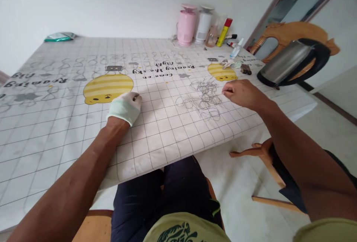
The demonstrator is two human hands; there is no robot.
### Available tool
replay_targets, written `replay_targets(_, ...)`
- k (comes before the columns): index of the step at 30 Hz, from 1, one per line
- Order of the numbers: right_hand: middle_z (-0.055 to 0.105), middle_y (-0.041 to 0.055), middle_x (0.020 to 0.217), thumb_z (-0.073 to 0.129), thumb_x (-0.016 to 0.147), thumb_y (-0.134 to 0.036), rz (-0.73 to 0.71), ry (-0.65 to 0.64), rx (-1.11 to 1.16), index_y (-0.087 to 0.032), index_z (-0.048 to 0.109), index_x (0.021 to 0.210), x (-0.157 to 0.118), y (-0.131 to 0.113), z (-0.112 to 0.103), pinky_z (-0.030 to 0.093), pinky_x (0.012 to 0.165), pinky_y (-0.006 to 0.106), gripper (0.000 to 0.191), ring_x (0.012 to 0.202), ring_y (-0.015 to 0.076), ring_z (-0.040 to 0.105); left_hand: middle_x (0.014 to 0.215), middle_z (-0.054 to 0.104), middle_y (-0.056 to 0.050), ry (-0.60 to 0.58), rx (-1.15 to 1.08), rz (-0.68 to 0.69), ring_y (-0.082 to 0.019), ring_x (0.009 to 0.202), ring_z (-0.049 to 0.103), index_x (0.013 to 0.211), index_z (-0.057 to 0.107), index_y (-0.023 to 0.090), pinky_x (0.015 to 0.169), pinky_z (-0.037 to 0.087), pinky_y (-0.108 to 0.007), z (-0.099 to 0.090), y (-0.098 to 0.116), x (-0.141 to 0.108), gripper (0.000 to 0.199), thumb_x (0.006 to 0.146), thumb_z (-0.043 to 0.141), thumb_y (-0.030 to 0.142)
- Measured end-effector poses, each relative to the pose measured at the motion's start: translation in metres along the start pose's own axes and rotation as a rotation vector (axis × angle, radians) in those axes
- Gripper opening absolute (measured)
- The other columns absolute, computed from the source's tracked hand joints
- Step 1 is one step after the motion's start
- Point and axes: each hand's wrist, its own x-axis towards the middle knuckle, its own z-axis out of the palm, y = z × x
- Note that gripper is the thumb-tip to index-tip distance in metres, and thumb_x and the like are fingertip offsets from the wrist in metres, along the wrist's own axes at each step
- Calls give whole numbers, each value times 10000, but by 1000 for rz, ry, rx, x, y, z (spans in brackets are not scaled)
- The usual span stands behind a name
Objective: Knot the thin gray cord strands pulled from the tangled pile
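My left hand (125, 107), in a white and mint glove, rests on the tablecloth with its fingers curled closed. What it grips, if anything, cannot be made out. My bare right hand (242, 92) is closed in a pinch at the right edge of a loose tangle of thin dark loops (206, 98), like wire or thread. Anything between its fingertips is too small to tell. Farther back on the left, rows of similar thin curled loops (92, 60) lie spread over the cloth.
The checked tablecloth (173, 134) covers the table. At the back stand a pink cylinder (186, 28), a white cylinder (204, 26), a bottle (212, 35) and a yellow tube with a red cap (224, 33). A kettle (290, 63) stands right; a green packet (60, 37) lies back left.
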Motion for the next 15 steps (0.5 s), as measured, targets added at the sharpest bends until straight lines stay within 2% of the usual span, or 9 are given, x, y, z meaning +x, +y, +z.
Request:
replay_targets(2,740,59,818,651,897,-224,-28,4,-141,-210,721,782,-3,23,-3,408,720,354,136,796,239,637,1098,814,-114,-7,14,-4,-341,1075,735,1095,819,254,925,547,-402,-1,1,0,379,980,487,396)
replay_targets(4,762,58,857,631,905,-248,-46,-20,-165,-210,741,814,-6,37,-1,425,726,352,147,805,240,660,1105,813,-126,-11,30,4,-346,1072,736,1085,821,243,917,546,-404,-2,3,-1,388,977,478,389)
replay_targets(6,769,51,860,622,917,-278,-36,-7,-134,-216,758,843,-6,41,5,438,722,346,167,803,240,676,1119,812,-129,-15,44,19,-344,1081,735,1074,823,241,922,542,-400,-3,4,-2,394,976,465,374)
replay_targets(8,763,46,832,621,929,-301,-4,62,-106,-222,764,846,-2,37,11,448,720,344,183,790,241,680,1126,813,-131,-24,57,28,-343,1088,735,1074,822,236,927,537,-395,-4,5,-2,400,976,456,366)
replay_targets(12,750,51,793,633,915,-266,62,202,-81,-214,754,806,29,28,20,475,727,341,171,789,245,679,1118,813,-134,-27,72,26,-343,1075,740,1057,817,228,906,534,-389,-3,4,-1,404,971,447,366)
replay_targets(15,764,74,845,641,873,-167,115,204,-23,-194,748,794,66,27,22,504,738,328,135,862,261,703,1107,815,-127,-33,75,21,-337,1067,740,1038,815,235,892,531,-381,-2,1,1,397,969,446,363)
